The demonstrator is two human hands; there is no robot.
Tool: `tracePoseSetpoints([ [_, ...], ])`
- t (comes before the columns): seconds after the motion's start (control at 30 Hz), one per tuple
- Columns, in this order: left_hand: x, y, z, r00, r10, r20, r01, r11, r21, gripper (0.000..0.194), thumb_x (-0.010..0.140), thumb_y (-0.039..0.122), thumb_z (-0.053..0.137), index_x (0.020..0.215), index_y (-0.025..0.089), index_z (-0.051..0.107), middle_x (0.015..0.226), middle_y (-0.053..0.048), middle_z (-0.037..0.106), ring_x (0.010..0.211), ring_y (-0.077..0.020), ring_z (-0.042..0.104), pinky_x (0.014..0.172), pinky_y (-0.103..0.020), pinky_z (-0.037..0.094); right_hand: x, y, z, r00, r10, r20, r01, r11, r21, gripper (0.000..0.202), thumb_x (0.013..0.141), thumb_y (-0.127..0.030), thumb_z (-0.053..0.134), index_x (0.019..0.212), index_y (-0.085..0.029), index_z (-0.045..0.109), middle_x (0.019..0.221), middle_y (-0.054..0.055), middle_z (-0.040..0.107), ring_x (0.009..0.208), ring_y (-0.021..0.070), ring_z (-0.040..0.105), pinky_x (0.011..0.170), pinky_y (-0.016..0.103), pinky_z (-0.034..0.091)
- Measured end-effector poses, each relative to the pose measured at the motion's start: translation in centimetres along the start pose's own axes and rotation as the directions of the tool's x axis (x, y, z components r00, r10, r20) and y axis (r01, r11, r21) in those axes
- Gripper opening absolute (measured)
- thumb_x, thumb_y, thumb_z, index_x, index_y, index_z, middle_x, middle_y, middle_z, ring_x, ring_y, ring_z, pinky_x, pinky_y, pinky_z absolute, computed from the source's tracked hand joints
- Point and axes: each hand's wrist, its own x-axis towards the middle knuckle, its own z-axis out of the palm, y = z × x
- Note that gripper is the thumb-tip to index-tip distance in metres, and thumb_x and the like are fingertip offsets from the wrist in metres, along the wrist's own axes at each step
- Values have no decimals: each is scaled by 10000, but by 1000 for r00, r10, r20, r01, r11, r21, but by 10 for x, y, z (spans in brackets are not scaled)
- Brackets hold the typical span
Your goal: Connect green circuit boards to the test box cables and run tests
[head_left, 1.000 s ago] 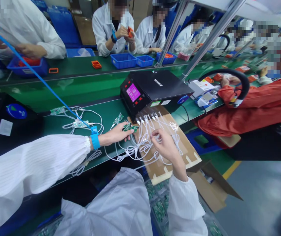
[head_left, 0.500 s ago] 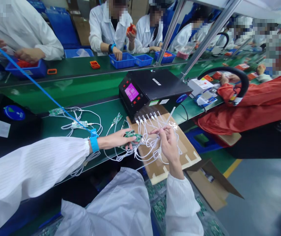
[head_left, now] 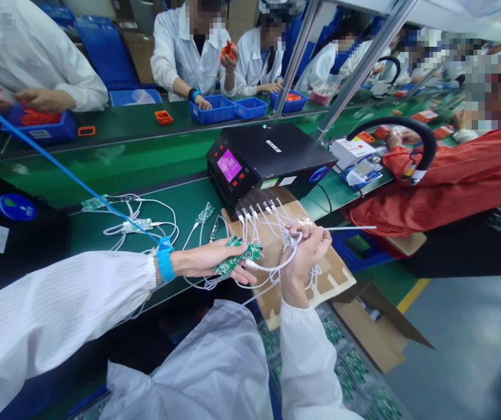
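My left hand [head_left: 202,258], with a blue wrist strap, holds green circuit boards [head_left: 228,263] between thumb and fingers, over the cardboard's left edge. A white plug at the boards' right side leads into a white cable [head_left: 279,266]. That cable loops up to my right hand [head_left: 303,259], whose fingers are closed around it. A thin white stick [head_left: 355,228] juts out to the right from the same hand. Behind both hands stands a black box with a pink screen [head_left: 229,165], and several white cables run from its front.
Cardboard [head_left: 342,286] lies under the cables. More circuit boards [head_left: 139,225] with cables are on the green bench to the left. Another black box [head_left: 18,233] stands far left. Co-workers sit across the bench with blue bins [head_left: 215,111]; a person in red [head_left: 452,175] is at right.
My right hand has turned, and the stick swung from pointing up to pointing right. A cable loop now lies across that hand. The boards in my left hand are tilted more into view.
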Motion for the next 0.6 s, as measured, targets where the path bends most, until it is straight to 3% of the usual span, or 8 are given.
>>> tracePoseSetpoints([
  [0.07, -2, 3, 4, 1000, 19, -11, -19, 1000, 13, 457, 856, 511, 832, 1041, 127, 667, 1054, -203, 768, 894, -291, 790, 825, -383, 622, -1, -1, 5, 999, -18, -51, 15, 998, -56, 136, 1061, -453, 310, 1070, -318, 307, 785, -41, 426, 662, 183, 610, 822, 417, 619],
  [0.17, -5, 12, 11, 994, 93, -66, -91, 995, 26, 378, 882, 446, 827, 1001, 130, 658, 985, -172, 774, 856, -252, 781, 836, -360, 613, -7, -7, 5, 1000, 10, -12, -11, 998, -70, 132, 1067, -438, 351, 1091, -315, 309, 761, -60, 389, 648, 172, 621, 809, 401, 619],
  [0.3, -7, 23, 20, 951, 212, -226, -212, 977, 26, 254, 917, 310, 800, 1007, 151, 624, 890, -94, 766, 770, -179, 746, 814, -324, 613, -19, -16, -12, 969, 48, 242, -43, 999, -27, 171, 1061, -431, 466, 1074, -307, 350, 728, -93, 441, 569, 134, 611, 669, 317, 577],
  [0.33, -6, 24, 20, 931, 247, -268, -248, 968, 33, 245, 918, 295, 797, 998, 152, 616, 879, -87, 762, 757, -172, 740, 799, -316, 613, -21, -18, -17, 936, 76, 343, -56, 996, -65, 185, 1054, -439, 495, 1077, -299, 375, 724, -90, 480, 564, 135, 614, 628, 300, 559],
  [0.4, -1, 23, 19, 883, 307, -356, -308, 950, 55, 262, 900, 278, 811, 1000, 155, 602, 873, -81, 757, 742, -174, 738, 783, -315, 613, -25, -21, -26, 826, 143, 545, -45, 981, -190, 206, 1041, -459, 526, 1095, -274, 451, 740, -59, 570, 585, 147, 632, 566, 280, 524],
  [0.5, 9, 16, 16, 789, 373, -488, -367, 923, 113, 334, 851, 278, 854, 1036, 165, 599, 886, -75, 755, 763, -195, 751, 804, -337, 616, -31, -29, -29, 680, 160, 716, 142, 929, -342, 266, 1014, -492, 572, 1052, -230, 580, 781, -2, 639, 646, 163, 636, 574, 284, 510],
  [0.6, 20, 7, 16, 708, 435, -556, -417, 893, 167, 343, 842, 303, 857, 1043, 166, 615, 908, -78, 758, 809, -213, 757, 817, -349, 620, -41, -38, -22, 658, 71, 749, 333, 865, -375, 305, 938, -508, 698, 906, -216, 615, 818, 20, 638, 732, 179, 635, 710, 320, 544],
])
